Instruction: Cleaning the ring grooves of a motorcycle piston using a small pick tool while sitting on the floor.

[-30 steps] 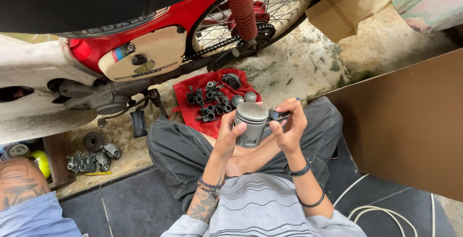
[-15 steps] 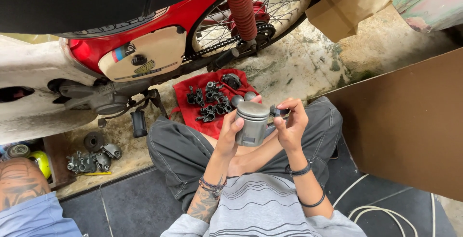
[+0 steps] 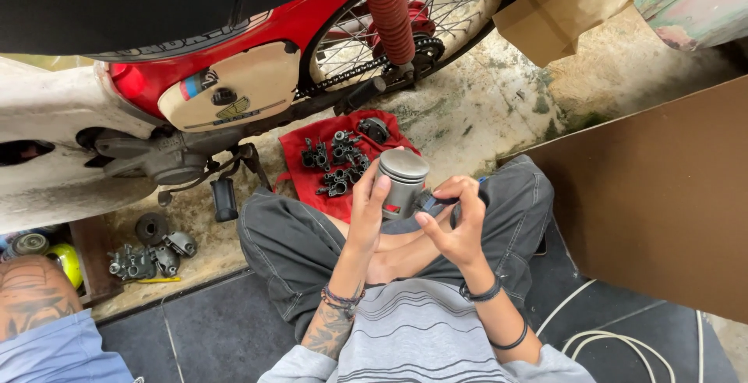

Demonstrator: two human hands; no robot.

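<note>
I sit cross-legged on the floor, my striped shirt and grey trousers nearest the camera. My left hand [image 3: 366, 211] is clamped around a grey metal piston [image 3: 402, 183], thumb and fingers wrapped about its skirt, holding it upright above my lap with its flat crown up. My right hand [image 3: 460, 223] is closed in a pinch on a small dark tool [image 3: 432, 201] whose tip meets the lower side of the piston; I cannot tell exactly what kind of tool it is. To do this well, I judge the left grip should stay firm and low on the skirt so the piston does not twist, while the right grip works with small, steady pressure, kept square to the side so the tip does not slip and score the metal.

Just beyond my knees a red cloth [image 3: 327, 169] lies on the stained concrete floor, carrying a cluster of small black parts [image 3: 336, 161]. Beyond it stands a red motorcycle [image 3: 257, 63], its spoked rear wheel and chain toward the far edge of the floor. More loose engine parts [image 3: 148, 254] lie near the floor's left edge, beside another person's shoulder. A brown board [image 3: 662, 196] leans at the right.

Compared with a second ago, the piston has barely shifted, and my right hand has drawn in closer, fingers now curled tighter round the tool
</note>
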